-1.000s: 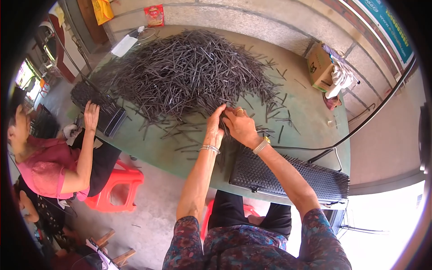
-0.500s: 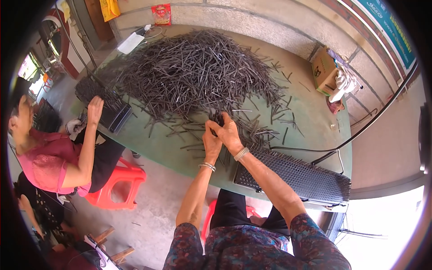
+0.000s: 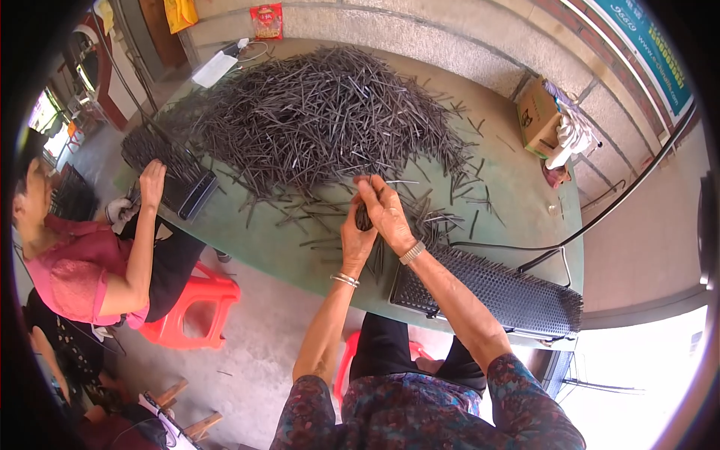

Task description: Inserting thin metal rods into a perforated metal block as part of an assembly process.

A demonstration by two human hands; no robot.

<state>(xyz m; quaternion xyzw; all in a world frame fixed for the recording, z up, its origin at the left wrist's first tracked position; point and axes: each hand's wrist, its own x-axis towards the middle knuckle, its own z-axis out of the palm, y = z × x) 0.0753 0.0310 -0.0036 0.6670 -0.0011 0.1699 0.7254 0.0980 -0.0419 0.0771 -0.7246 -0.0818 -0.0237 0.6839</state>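
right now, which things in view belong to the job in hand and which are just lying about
Seemingly in the work:
dark bundle between left hand and right hand
pile of dark strips
black rack

Apparently just lying about:
cardboard box
white cloth
red packet

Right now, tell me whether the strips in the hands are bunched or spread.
Bunched: the held strips show as one compact dark clump between the left hand and right hand.

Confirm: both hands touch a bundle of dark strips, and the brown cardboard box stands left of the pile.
No: the head view shows the brown cardboard box right of the dark strip pile. Left hand and right hand do touch the bundle.
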